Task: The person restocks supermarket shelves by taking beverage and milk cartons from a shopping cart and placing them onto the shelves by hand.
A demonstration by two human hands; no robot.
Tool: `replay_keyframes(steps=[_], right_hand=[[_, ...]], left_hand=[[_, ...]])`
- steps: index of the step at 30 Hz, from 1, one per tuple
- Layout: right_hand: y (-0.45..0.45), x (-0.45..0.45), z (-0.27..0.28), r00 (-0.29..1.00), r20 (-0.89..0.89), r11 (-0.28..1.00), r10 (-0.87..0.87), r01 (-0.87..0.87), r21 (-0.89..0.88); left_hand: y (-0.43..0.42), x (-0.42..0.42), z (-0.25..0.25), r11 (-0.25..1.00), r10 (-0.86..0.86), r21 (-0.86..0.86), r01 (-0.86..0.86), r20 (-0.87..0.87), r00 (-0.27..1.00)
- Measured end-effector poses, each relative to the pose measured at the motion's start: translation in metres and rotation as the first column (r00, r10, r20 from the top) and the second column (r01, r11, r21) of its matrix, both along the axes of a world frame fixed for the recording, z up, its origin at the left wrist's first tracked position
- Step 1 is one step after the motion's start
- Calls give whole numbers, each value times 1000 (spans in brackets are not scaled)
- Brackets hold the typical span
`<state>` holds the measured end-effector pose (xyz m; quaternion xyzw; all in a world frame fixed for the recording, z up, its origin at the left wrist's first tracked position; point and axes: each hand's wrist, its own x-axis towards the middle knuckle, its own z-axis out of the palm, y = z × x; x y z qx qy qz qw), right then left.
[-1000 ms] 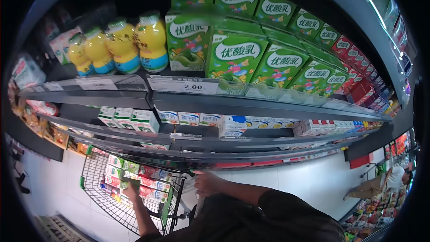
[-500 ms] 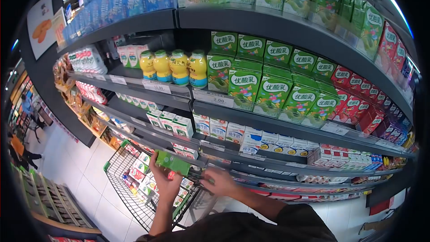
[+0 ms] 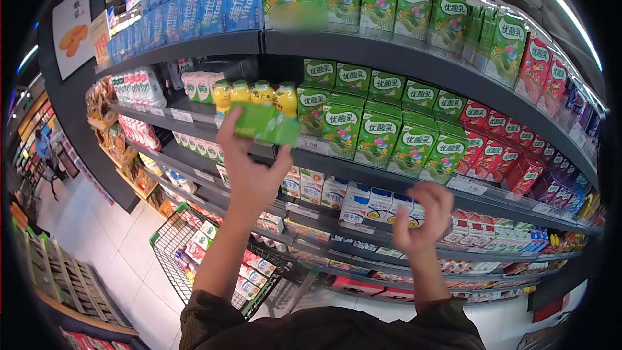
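Green and slightly blurred, one carton (image 3: 267,123) shows in the head view, lying tilted in the grip of the left hand (image 3: 251,172). The thumb and fingers close on it from opposite ends, with a broad side turned to the camera. It is in front of the yellow bottles (image 3: 240,93) and hides their lower parts; how far it stands from them I cannot tell.

The right hand (image 3: 424,217) is raised farther right, its fingers bent and its thumb set well apart from them in a wide curve. It stands in front of the milk boxes (image 3: 355,204), and whether it touches any is unclear.

Right of the bottles, stacked juice boxes (image 3: 341,124) fill the middle shelf, with red boxes (image 3: 487,157) beyond them on the right. On the top shelf (image 3: 389,53), blue packs (image 3: 214,5) stand left and more green boxes (image 3: 379,5) right.

Low on the left, the wire cart (image 3: 170,251) holds rows of small packs (image 3: 249,280), partly behind the left forearm. Near left is a slatted rack (image 3: 68,279); far left, a person (image 3: 44,146) in blue.
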<state>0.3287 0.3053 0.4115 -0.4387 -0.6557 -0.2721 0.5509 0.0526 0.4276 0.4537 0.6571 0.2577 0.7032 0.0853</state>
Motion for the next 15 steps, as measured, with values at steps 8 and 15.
replay_keyframes(steps=[8, 15], right_hand=[[1, 43, 19, 924, -16, 923, -383, 383, 25], [8, 57, 9, 926, 2, 924, -378, 377, -60]], left_hand=[[42, 26, 22, 996, 84, -6, -87, -175, 981], [40, 36, 27, 991, 84, -77, -108, -261, 962]])
